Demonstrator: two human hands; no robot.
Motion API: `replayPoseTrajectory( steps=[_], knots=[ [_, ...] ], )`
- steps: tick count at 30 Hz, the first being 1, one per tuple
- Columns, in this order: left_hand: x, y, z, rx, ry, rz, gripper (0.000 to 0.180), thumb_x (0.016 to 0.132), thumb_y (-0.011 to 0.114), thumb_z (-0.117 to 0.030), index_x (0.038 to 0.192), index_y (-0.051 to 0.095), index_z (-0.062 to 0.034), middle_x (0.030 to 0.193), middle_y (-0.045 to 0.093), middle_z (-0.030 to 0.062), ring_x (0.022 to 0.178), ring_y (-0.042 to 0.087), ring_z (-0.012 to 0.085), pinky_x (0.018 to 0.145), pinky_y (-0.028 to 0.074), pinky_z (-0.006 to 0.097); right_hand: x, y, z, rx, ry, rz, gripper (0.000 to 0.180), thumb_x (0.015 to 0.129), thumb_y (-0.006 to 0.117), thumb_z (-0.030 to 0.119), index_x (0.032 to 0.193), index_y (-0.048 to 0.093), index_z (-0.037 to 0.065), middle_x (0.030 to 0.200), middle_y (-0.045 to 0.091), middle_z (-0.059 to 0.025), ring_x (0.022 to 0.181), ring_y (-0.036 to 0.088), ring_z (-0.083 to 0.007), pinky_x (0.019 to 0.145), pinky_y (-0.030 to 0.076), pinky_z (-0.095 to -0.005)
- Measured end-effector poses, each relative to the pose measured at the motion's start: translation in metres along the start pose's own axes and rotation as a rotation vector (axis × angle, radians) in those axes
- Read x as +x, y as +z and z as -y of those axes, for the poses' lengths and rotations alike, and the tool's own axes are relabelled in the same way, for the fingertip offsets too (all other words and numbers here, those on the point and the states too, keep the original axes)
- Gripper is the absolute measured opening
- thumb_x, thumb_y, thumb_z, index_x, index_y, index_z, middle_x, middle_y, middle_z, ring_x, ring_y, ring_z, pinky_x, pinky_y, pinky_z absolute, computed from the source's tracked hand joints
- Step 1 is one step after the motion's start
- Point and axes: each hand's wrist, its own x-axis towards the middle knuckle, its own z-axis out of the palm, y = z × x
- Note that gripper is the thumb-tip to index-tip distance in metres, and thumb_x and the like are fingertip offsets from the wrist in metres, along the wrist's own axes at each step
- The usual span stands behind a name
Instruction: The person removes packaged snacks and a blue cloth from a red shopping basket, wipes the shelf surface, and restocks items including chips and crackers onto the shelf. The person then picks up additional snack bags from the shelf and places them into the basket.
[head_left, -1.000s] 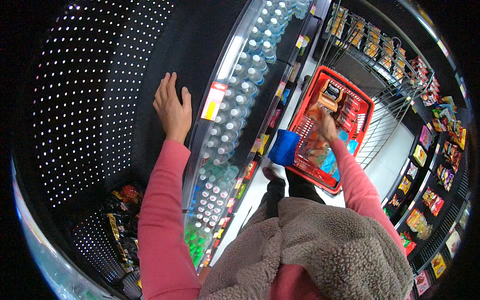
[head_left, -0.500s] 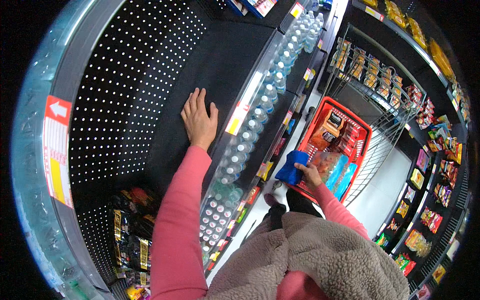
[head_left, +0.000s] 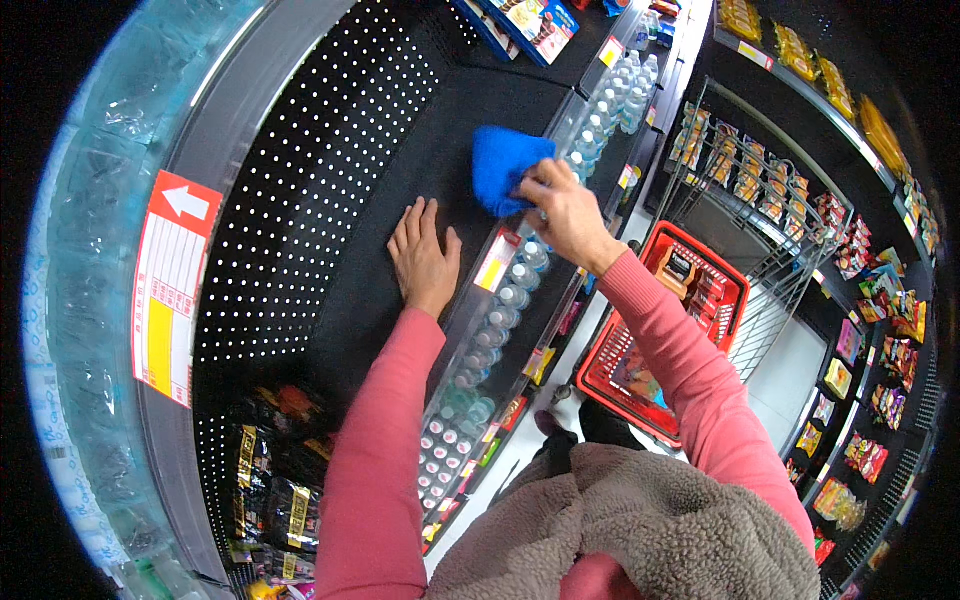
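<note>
My left hand [head_left: 425, 258] lies with its fingers stretched on the black shelf board [head_left: 455, 115], in front of a back panel with white dots. In my right hand [head_left: 572, 218] a blue cloth [head_left: 505, 172] is gripped at its near end. The cloth is bunched and slightly blurred, at the shelf's front edge, to the right of and farther than my left hand. Whether it touches the board, I cannot tell. Behind my right forearm stands a red shopping basket [head_left: 738, 312] with packaged goods in it, partly hidden by the sleeve.
Clear plastic bottles [head_left: 513, 297] line the lower shelf. Blue boxes [head_left: 535, 25] sit at the shelf's far end, black packages [head_left: 292, 510] at the near end. A wire cart [head_left: 775, 290] stands beside the basket. Snack shelves [head_left: 865, 455] run along the right.
My right hand has lifted the blue cloth from beside the basket, up and left to the shelf. My left hand stays flat on the board. The view has shifted slightly.
</note>
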Motion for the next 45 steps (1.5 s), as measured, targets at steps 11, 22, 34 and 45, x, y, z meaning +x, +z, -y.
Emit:
replayPoseTrajectory(
  steps=[11,22,34,45],
  knots=[
    [0.001,-0.002,-0.001,-0.018,0.008,-0.021,0.052,0.102,0.059,-0.029,0.148,0.053,-0.0055,0.158,0.048,0.0133,0.149,0.039,0.0336,0.122,0.028,0.051,0.02,0.019,-0.008,-0.17,-0.238,0.103,0.035,0.085,0.074,0.022,0.118,0.076,0.012,0.129,0.068,-0.0077,0.115,0.059,-0.0292,0.105,0.046,-0.0412],
    [0.002,-0.004,-0.003,-0.003,-0.006,0.015,0.054,0.101,0.059,-0.028,0.15,0.051,-0.0057,0.16,0.046,0.0134,0.149,0.038,0.0333,0.122,0.028,0.05,0.061,0.008,-0.094,-0.262,-0.243,0.034,0.045,0.081,0.07,0.001,0.125,0.068,0.014,0.134,0.063,-0.0076,0.119,0.059,-0.0321,0.107,0.047,-0.0436],
    [0.001,0.002,0.0,-0.029,0.027,-0.072,0.053,0.1,0.061,-0.026,0.147,0.052,-0.0044,0.156,0.049,0.0152,0.146,0.041,0.0344,0.12,0.03,0.05,0.096,-0.005,-0.122,-0.412,-0.208,0.077,0.041,0.087,0.063,0.001,0.125,0.066,0.015,0.12,0.064,-0.0068,0.113,0.06,-0.0303,0.103,0.05,-0.0428],
    [0.001,0.013,0.007,-0.058,-0.015,-0.105,0.048,0.102,0.055,-0.029,0.146,0.057,-0.01,0.155,0.052,0.0088,0.145,0.044,0.03,0.118,0.033,0.049,0.021,0.035,-0.013,-0.353,-0.361,0.072,0.051,0.074,0.075,0.005,0.123,0.066,0.011,0.119,0.064,-0.0081,0.114,0.06,-0.0317,0.114,0.044,-0.0452]
  ],
)
